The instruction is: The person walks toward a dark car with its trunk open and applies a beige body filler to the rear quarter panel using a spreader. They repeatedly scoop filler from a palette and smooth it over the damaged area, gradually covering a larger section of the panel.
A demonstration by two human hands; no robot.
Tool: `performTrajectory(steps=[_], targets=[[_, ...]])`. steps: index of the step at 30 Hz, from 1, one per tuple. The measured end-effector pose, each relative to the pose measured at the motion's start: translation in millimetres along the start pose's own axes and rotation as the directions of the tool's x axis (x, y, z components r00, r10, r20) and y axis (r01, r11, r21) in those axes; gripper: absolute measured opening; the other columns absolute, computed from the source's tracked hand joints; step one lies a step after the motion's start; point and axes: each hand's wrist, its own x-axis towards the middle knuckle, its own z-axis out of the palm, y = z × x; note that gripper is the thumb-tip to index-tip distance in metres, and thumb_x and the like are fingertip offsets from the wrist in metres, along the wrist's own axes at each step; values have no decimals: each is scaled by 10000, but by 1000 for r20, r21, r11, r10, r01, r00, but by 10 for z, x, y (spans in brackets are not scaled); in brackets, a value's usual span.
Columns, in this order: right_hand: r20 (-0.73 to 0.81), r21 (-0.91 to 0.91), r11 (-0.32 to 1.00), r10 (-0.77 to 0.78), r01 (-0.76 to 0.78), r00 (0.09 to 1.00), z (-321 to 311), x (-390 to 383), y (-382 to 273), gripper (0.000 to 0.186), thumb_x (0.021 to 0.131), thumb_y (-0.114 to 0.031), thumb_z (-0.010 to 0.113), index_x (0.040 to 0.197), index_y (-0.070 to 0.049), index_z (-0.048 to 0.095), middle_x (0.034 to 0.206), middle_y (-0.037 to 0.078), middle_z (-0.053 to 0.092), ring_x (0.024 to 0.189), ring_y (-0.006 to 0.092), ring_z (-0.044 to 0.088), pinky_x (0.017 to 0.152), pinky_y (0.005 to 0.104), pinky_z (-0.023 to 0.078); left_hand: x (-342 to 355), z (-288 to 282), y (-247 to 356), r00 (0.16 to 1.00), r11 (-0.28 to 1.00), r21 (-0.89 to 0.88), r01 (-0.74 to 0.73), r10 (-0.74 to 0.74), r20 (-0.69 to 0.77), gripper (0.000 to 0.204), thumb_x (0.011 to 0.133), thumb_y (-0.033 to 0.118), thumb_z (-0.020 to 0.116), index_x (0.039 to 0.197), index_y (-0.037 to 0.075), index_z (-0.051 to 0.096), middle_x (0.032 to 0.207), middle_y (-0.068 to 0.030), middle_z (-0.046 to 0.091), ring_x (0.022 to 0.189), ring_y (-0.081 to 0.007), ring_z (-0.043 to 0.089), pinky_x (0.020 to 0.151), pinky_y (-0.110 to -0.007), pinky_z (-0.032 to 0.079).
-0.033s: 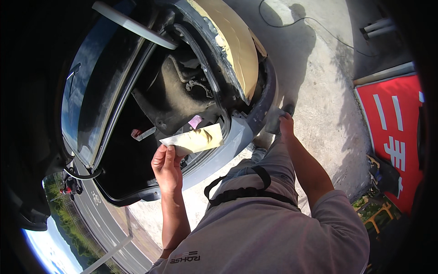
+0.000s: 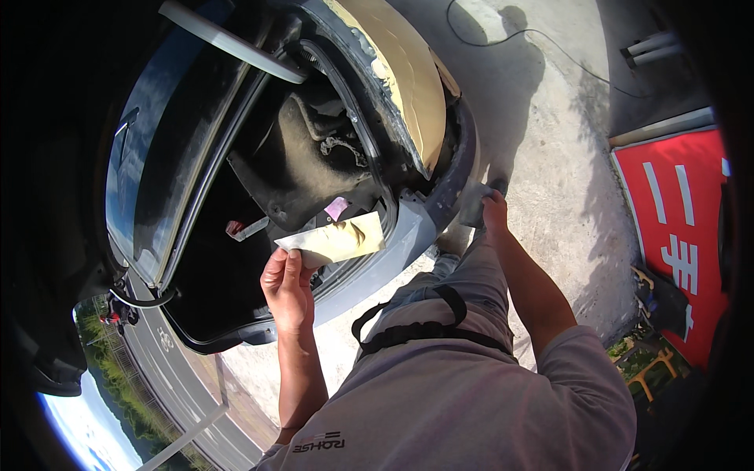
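My left hand (image 2: pixel 287 292) pinches the left end of a flat, pale-yellow rectangular plate (image 2: pixel 357 238) between thumb and fingers. A raised cream patch, perhaps paste, shows on it. The plate is held above the edge of the open rear of a car. Out to the right, my right hand (image 2: pixel 494 213) is closed around a flat dark-grey piece (image 2: pixel 473 206); its exact kind is unclear. Beyond the opening, the car's rear side panel (image 2: pixel 408 78) has a smooth cream surface with rough, pale filler-like patches along its inner edge.
The grey bumper (image 2: pixel 412 228) curves between me and the opening. A pink scrap (image 2: pixel 336 208) and a red-and-white item (image 2: pixel 247 229) lie inside. The raised tailgate (image 2: pixel 145 188) is at left. A dark cable (image 2: pixel 542 35) crosses the concrete; a red sign (image 2: pixel 675 228) stands at right.
My hands and what they hold stay practically in place. On the road at far left, a distant rider has shifted slightly.
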Motion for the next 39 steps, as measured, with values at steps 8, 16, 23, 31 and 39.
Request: performTrajectory(steps=[8, 16, 23, 31, 39], targets=[[165, -384, 886, -209, 258, 964, -5, 135, -214, 166, 876, -108, 552, 991, -8, 618, 839, 244, 655, 821, 400, 682, 709, 455, 498, -28, 4, 11, 999, 1000, -20, 3, -4, -50, 153, 1048, 51, 574, 1095, -5, 709, 1052, -94, 736, 936, -188, 725, 864, -372, 628], [147, -394, 852, -313, 346, 938, 11, 16, -347, 147, 878, -104, 535, 975, -11, 594, 827, 262, 646, 812, 450, 657, 711, 488, 492, -31, -44, 9, 999, 1000, -3, 10, -10, -42, 161, 1053, 65, 575, 1094, -8, 712, 1044, -92, 734, 934, -184, 720, 881, -377, 620], [165, -402, 838, -331, 370, 929, -25, -10, -293, 138, 875, -95, 530, 964, -11, 594, 834, 265, 648, 823, 445, 665, 710, 491, 493, -23, -42, 4, 1000, 1000, 1, 6, -6, -30, 165, 1057, 76, 574, 1092, -8, 712, 1041, -86, 734, 941, -176, 715, 882, -373, 616], [161, -423, 840, -298, 339, 941, -37, -88, -218, 136, 868, -103, 543, 946, -7, 601, 810, 251, 645, 799, 419, 671, 697, 468, 497, -14, -19, -3, 1000, 1000, -5, 9, -9, -30, 175, 1056, 78, 576, 1123, -12, 710, 1051, -90, 736, 948, -177, 716, 882, -371, 615], [249, -475, 838, -165, 269, 954, -16, -158, -15, 142, 849, -120, 579, 910, 4, 611, 747, 193, 627, 706, 325, 642, 657, 448, 466, -15, -4, -3, 1000, 1000, 6, 8, -7, -16, 174, 1053, 78, 582, 1129, -7, 714, 1054, -92, 740, 941, -172, 716, 878, -361, 612]])
